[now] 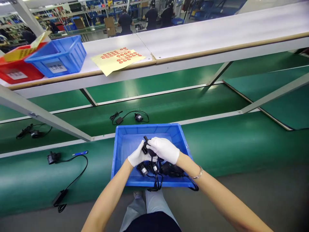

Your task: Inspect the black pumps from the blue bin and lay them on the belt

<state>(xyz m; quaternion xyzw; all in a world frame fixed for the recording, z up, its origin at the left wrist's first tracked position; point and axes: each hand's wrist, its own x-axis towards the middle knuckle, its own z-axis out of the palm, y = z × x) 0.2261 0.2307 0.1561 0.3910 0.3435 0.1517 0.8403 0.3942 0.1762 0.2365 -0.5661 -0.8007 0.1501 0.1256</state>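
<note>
Both my hands wear white gloves and meet above a blue tray [118, 141]. My left hand [140, 157] is closed around the lower side of a small black pump [145, 149] with a short spout pointing up. From the right, my right hand [164, 149] grips the same pump, its fingers covering much of the body. A black cable hangs down from between the hands. Under them in the tray lie several more black pumps [143, 169] with white labels, tangled with their cables [156, 183], some of which hang over the tray's front edge.
Left on the green bench [101, 180] are another pump [53, 157] with a cabled box [60, 197] and a blue pen-like tool [80, 153]. Pumps also lie on the belt [169, 106] behind. The shelf holds blue [70, 59] and red bins [26, 74] and sticker sheets [113, 64].
</note>
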